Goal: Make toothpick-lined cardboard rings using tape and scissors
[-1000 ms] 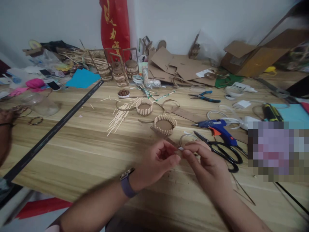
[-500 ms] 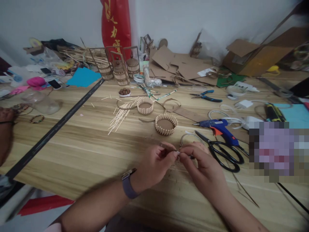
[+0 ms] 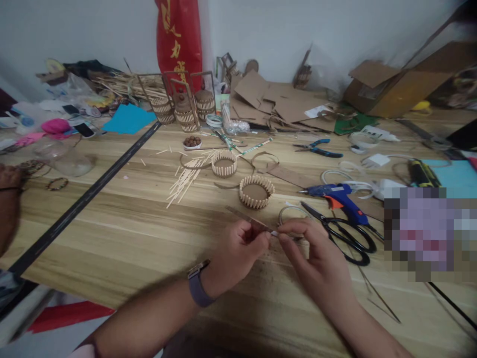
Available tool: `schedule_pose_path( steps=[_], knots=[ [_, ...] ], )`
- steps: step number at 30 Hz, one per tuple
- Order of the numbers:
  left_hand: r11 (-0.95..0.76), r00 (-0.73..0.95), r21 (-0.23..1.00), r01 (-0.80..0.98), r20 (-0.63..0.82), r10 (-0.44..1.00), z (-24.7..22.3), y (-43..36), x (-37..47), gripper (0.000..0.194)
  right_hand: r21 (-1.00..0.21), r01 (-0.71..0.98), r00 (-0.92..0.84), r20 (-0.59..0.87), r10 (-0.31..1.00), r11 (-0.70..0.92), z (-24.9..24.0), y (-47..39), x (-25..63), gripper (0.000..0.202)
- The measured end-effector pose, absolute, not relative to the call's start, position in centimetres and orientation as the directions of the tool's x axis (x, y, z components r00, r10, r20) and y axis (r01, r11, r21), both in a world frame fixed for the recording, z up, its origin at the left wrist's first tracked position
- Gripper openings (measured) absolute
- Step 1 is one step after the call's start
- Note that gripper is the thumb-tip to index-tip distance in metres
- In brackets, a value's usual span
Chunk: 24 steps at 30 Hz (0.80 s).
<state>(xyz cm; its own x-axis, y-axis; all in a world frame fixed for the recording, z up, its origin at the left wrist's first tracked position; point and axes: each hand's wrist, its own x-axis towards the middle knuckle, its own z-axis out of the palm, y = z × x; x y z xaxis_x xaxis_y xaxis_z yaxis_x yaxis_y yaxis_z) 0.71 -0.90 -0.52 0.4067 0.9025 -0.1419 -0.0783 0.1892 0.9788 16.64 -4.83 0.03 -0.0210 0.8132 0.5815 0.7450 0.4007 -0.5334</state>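
Note:
My left hand [image 3: 238, 251], with a watch on its wrist, pinches a thin brown strip [image 3: 241, 215] between thumb and fingers. One end of the strip sticks out up and to the left; the other end has a small whitish piece [image 3: 275, 233] on it. My right hand [image 3: 318, 256] closes thumb and forefinger at that whitish end, fingertips almost touching the left ones. Just beyond the hands stands a round brown base ringed with short wooden pegs [image 3: 257, 193]. A similar, smaller peg ring [image 3: 224, 164] is behind it.
Black scissors [image 3: 350, 238] and a blue glue gun [image 3: 335, 193] lie to the right, with pliers [image 3: 318, 148] farther back. Loose thin sticks [image 3: 186, 179] are scattered left of the rings. Small finished lantern-like baskets [image 3: 186, 114] stand behind. Another person's hand [image 3: 9, 179] rests at far left.
The strip, blurred and mostly hidden before, now shows clearly, pointing up and left from my left hand. Both hands stay in nearly the same place.

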Motion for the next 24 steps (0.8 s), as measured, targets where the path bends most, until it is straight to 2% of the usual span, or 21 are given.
schedule_pose_path(
  steps=[3, 6, 11, 17, 24],
  knots=[
    [0.177, 0.384, 0.982, -0.06, -0.141, 0.912, -0.9, -0.9, 0.7, 0.02, -0.306, 0.849, -0.092, 0.718, 0.69, 0.432, 0.2, -5.0, 16.7, 0.005],
    [0.143, 0.389, 0.99, -0.007, -0.129, 0.912, -1.3, -1.0, 0.6, 0.021, -0.196, 0.894, -0.133, 0.743, 0.656, 0.403, 0.2, -5.1, 16.5, 0.006],
    [-0.011, 0.388, 0.993, 0.12, -0.037, 0.921, -1.8, -1.3, 0.4, 0.026, -0.186, 0.901, -0.147, 0.72, 0.678, 0.393, 0.1, -5.0, 16.3, 0.008],
    [-0.294, 0.399, 0.907, 0.303, 0.159, 0.903, -1.2, -1.4, 0.0, 0.021, -0.182, 0.896, -0.167, 0.706, 0.688, 0.404, 0.4, -5.0, 16.4, 0.012],
    [-0.399, 0.424, 0.84, 0.367, 0.231, 0.876, -1.1, -1.3, -0.1, 0.022, -0.225, 0.865, -0.211, 0.646, 0.733, 0.448, 0.7, -4.7, 17.0, 0.02]
  ],
)
